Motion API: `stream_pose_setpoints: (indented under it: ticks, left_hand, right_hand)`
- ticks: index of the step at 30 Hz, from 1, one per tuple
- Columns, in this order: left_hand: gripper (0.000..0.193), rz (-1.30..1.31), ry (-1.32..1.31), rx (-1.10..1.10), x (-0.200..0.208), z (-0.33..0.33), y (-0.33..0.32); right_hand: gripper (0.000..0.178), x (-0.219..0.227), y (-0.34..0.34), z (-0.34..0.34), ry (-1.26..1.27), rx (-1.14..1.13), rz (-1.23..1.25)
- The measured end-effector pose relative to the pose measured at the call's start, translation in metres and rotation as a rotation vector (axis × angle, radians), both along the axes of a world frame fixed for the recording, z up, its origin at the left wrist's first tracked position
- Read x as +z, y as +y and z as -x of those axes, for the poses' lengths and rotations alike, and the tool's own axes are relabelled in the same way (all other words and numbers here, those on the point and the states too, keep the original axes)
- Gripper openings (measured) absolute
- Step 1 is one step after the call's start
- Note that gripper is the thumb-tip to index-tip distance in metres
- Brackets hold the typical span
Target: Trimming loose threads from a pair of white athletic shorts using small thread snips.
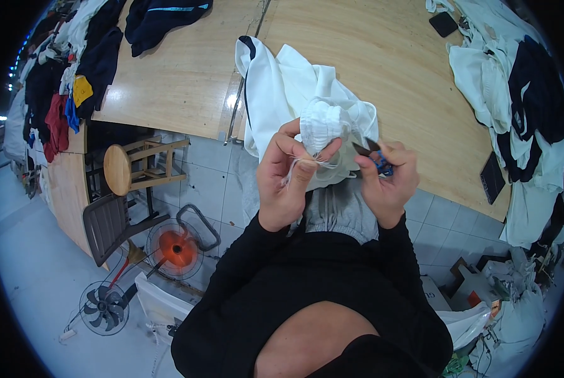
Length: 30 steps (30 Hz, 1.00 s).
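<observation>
A white garment with a dark stripe hangs off the edge of the wooden table toward me. My left hand pinches its gathered elastic cuff and loose white threads between thumb and fingers. My right hand holds small thread snips with a blue handle, their dark blades pointing at the threads just below the cuff. Both forearms are in black sleeves.
Piles of white and dark clothes lie at the table's right end, more dark clothes at the far left. A round wooden stool, a dark chair, an orange-glowing heater and a small fan stand on the floor at left.
</observation>
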<state>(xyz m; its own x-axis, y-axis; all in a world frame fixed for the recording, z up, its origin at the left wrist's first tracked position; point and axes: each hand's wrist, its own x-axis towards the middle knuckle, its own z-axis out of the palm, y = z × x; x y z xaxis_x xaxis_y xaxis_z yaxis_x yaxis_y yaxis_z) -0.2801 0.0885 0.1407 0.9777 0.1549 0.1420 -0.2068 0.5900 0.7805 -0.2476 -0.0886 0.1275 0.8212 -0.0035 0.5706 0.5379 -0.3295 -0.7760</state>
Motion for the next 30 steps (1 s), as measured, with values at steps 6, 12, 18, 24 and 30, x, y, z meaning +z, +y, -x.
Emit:
stream_pose_setpoints:
  ticks: [6, 12, 18, 24, 30]
  left_hand:
    - [0.017, 0.122, -0.102, -0.19, -0.003, -0.005, 0.008]
    - [0.035, -0.104, -0.097, -0.353, -0.004, 0.005, 0.009]
    - [0.04, 0.219, -0.049, -0.366, -0.01, 0.001, 0.003]
    - [0.053, -0.291, 0.085, -0.102, -0.003, 0.003, -0.005]
    - [0.032, -0.399, -0.044, 0.145, -0.016, -0.001, -0.01]
  right_hand:
    - [0.054, 0.03, -0.003, -0.006, 0.044, 0.12, -0.011]
    - [0.072, 0.038, 0.015, -0.025, 0.045, 0.178, 0.164]
    - [0.06, 0.016, 0.006, -0.024, -0.141, 0.199, 0.24]
    - [0.047, 0.024, 0.017, -0.003, 0.042, 0.122, 0.072]
    - [0.043, 0.025, 0.024, 0.004, -0.126, 0.176, 0.092]
